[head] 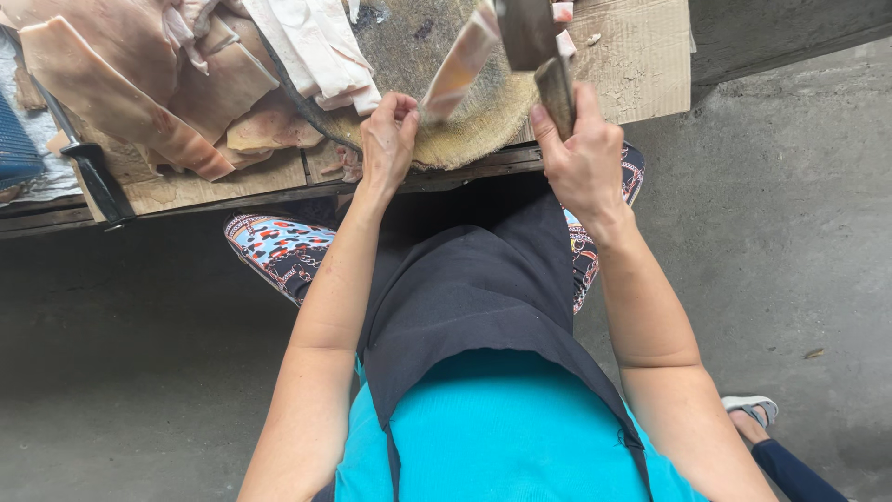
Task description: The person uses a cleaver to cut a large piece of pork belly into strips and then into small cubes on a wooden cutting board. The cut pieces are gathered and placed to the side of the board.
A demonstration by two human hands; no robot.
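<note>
Cutting step judged in hand: one pile of pork skin slabs (158,84) lies at the surface's (214,186) left end, the left hand (388,139) is clamped on one strip (460,65) over the round block (474,121), and the right hand (581,153) is clamped on one cleaver (534,46), so the next stroke calls for fingers kept clear.
</note>
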